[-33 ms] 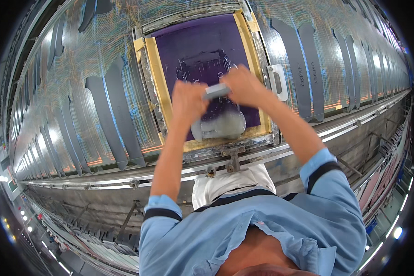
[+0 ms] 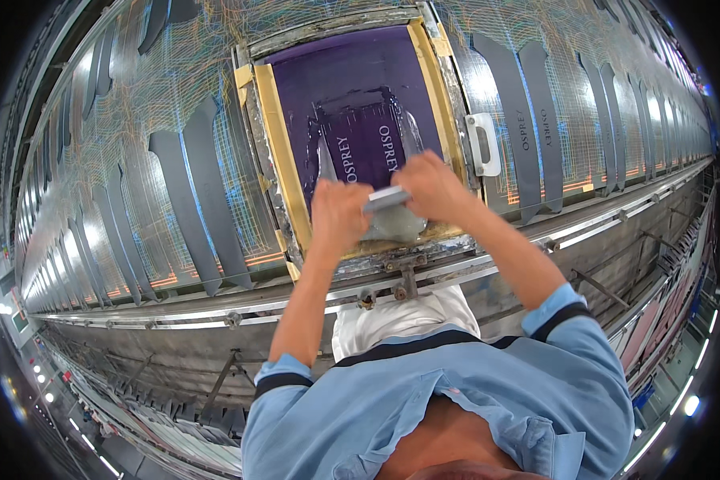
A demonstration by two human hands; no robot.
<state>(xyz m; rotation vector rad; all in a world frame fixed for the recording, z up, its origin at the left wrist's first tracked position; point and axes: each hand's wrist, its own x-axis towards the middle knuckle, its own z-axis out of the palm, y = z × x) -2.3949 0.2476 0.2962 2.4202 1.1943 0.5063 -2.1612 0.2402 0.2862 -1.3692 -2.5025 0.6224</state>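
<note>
Both my hands grip a squeegee (image 2: pixel 387 198) with a grey bar. My left hand (image 2: pixel 341 210) is closed round its left part and my right hand (image 2: pixel 436 188) round its right part. The squeegee is over the near half of a purple printing screen (image 2: pixel 344 64); its lower edge is hidden by my hands. Wet, pale grey ink (image 2: pixel 400 226) pools at the screen's near end, just nearer to me than the bar. Beyond my hands, two rows of pale lettering show on the mesh, with ink streaks along both sides.
A worn metal frame (image 2: pixel 336 38) with yellow tape (image 2: pixel 434 84) surrounds the mesh. A white handle (image 2: pixel 483 144) sits at its right side. Dark grey cut pieces (image 2: pixel 500 92) lie in pairs along the long table on both sides. A metal rail (image 2: pixel 568 240) runs along its near edge.
My two hands have drawn the squeegee toward me, down the screen. Lettering that was mostly covered by my hands now shows beyond them.
</note>
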